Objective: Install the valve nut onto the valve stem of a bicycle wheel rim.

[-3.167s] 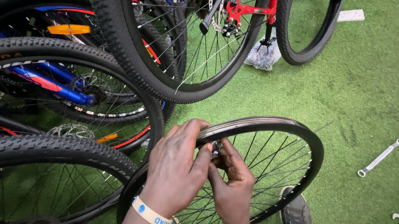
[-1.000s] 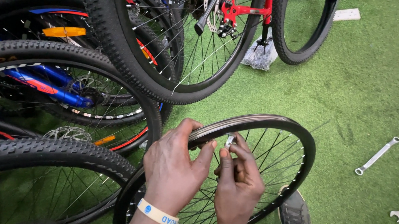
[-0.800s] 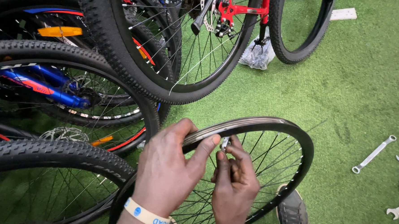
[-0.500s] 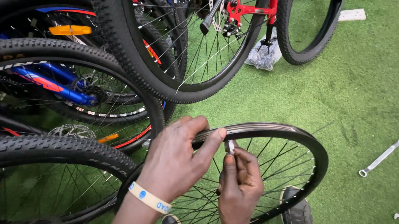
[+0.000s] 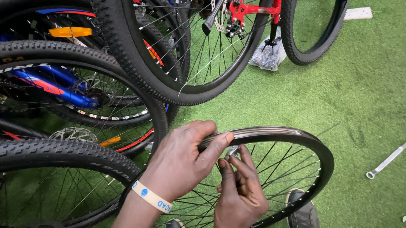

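Both hands' fingers (image 5: 216, 147) pinch the bare rim (image 5: 281, 134).

The bare rim (image 5: 277, 134) is dark grey-black with thin silver spokes, and the small tool (image 5: 232, 152) at it is silver. The wristband (image 5: 152, 197) is pale yellow with a blue dot and blue lettering. The floor (image 5: 348, 98) is bright green turf. The spanners (image 5: 390, 159) are silver. The knobby tyres (image 5: 132, 62) are black; one frame (image 5: 55, 84) is blue with red, another frame (image 5: 253, 7) red. The reflector (image 5: 70, 32) is orange.
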